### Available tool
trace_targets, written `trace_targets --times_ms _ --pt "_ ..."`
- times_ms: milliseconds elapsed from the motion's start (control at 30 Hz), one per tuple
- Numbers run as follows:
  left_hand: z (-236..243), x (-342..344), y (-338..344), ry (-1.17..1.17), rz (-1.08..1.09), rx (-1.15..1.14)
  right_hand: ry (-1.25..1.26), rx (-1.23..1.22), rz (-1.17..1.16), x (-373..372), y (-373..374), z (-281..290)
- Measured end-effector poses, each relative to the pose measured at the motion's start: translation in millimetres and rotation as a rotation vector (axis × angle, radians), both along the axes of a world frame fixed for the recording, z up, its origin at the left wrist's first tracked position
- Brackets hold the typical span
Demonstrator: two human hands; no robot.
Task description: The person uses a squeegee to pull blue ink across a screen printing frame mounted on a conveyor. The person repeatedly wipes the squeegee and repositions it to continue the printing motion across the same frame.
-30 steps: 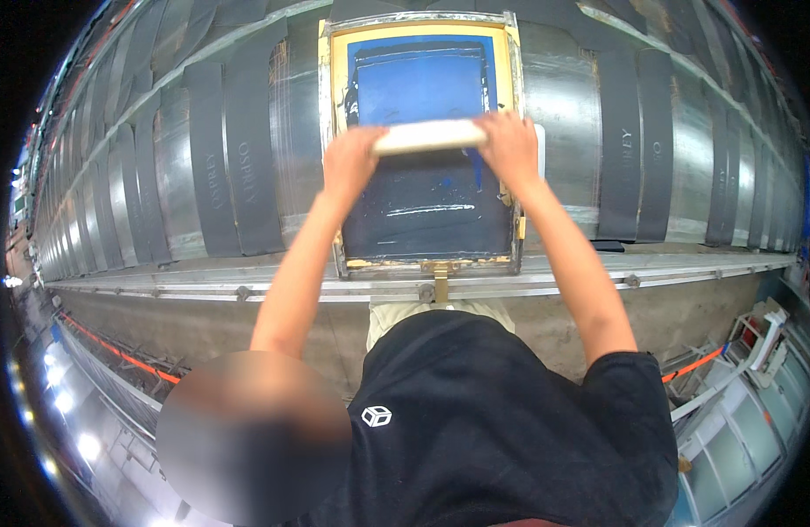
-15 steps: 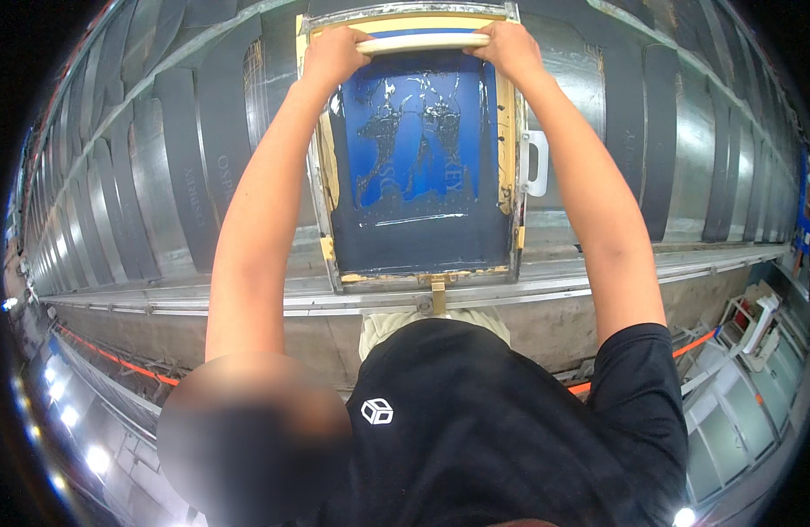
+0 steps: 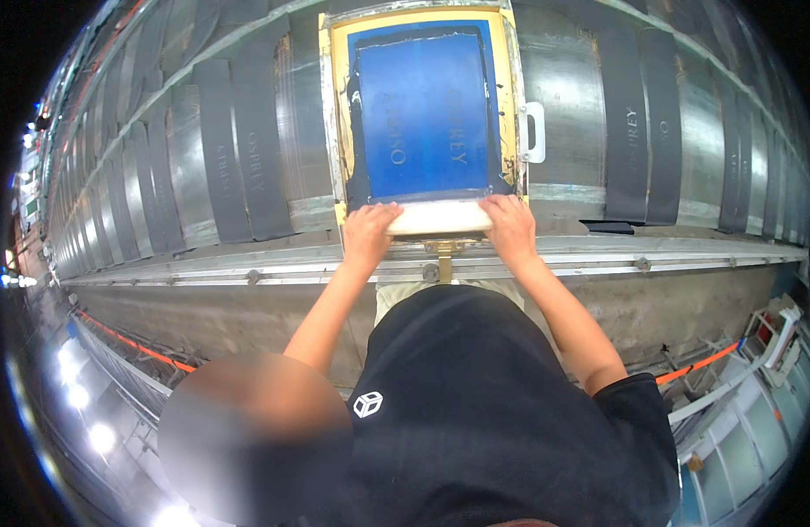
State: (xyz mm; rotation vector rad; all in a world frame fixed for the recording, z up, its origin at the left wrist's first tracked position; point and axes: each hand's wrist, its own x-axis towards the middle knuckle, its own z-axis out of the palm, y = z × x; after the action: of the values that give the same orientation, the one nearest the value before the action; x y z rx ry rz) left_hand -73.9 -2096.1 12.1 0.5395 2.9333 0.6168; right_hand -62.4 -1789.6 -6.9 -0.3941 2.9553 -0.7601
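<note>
A framed printing screen (image 3: 425,132) with blue mesh lies in front of me on the long metal table. Both hands grip a pale squeegee (image 3: 440,217) laid across the near end of the mesh. My left hand (image 3: 371,234) is closed round its left end, and my right hand (image 3: 510,230) round its right end. Dark ink lines the mesh's edges, and faint lettering shows through the blue. The squeegee's blade edge is hidden beneath it. A white handle (image 3: 534,132) sticks out from the frame's right side.
Dark printed fabric strips (image 3: 232,149) lie on the metal table to the left, and more dark strips (image 3: 644,127) to the right. A metal rail (image 3: 334,268) runs along the table's near edge, with a brass-coloured bracket (image 3: 444,261) below the frame.
Both hands have drawn the squeegee from the far end of the screen to the near end. The dark ink that covered much of the mesh is swept off, leaving it mostly blue.
</note>
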Motion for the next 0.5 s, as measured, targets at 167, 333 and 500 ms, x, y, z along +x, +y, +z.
trace_targets --times_ms 167,333,500 --pt "4 12 1 -0.003 0.073 0.081 -0.26 -0.568 -0.15 -56 35 20" --pt "3 11 10 -0.015 0.047 0.108 -0.097 -0.523 -0.629 -165 84 -61" --pt "-5 28 -9 0.01 0.024 0.153 0.101 -0.525 -0.617 -189 58 -64"
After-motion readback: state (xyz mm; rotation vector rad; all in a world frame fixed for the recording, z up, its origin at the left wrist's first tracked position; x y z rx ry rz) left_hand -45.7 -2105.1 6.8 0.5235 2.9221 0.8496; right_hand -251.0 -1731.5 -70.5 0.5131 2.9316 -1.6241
